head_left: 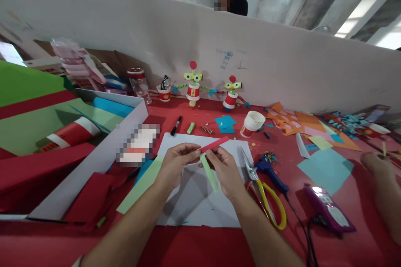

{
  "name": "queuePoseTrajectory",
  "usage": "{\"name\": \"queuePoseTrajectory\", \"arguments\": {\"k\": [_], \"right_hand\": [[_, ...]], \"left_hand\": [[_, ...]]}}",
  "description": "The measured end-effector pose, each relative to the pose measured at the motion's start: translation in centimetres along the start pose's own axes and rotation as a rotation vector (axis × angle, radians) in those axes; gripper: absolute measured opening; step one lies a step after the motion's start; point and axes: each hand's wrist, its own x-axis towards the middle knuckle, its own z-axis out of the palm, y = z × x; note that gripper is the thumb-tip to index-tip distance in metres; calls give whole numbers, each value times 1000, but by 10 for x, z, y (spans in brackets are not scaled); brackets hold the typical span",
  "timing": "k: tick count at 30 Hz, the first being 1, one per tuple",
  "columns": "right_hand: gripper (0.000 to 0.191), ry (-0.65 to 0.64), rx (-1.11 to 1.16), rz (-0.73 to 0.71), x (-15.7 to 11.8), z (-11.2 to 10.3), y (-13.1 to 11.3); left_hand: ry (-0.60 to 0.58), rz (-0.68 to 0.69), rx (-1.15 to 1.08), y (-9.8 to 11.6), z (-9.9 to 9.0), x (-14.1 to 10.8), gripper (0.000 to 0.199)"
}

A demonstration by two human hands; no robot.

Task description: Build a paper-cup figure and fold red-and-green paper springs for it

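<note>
Both my hands meet over a white sheet of paper (200, 204) on the red table. Between my left hand (178, 160) and my right hand (221, 167) are a red paper strip (215, 144) and a light green paper strip (209, 173), crossing at an angle. My left thumb and fingers pinch the strips where they meet. My right fingertips press on the same joint, with the red strip reaching up to the right and the green one hanging down. Whether the strips are folded or stuck together there, I cannot tell. Scissors (261, 192) with red and yellow handles lie right of my right hand.
A blue glue gun (272, 173), a purple device (328, 210) and paper cups (251, 123) stand on the right. Behind are two paper-cup robot figures (193, 90), a marker (176, 126) and folded springs (191, 128). A box of coloured paper (125, 102) is left; another person's hand (374, 162) is far right.
</note>
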Motion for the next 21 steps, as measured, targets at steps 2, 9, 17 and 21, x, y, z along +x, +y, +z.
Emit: {"name": "queuePoseTrajectory", "arguments": {"k": [2,9,17,21], "right_hand": [[19,21,-36,-24,1,-2,-1],[26,172,-764,-733,-4,-11,-2],[25,273,-1064,-911,-8,-12,-2],[19,232,-1068,-914,-6,-14,-1]], "left_hand": [[20,-67,-59,2,-3,3,26],[29,-162,-130,4,-8,7,22],[9,-111,-68,3,-6,6,23],[-1,-102,-41,3,-5,4,23]]}}
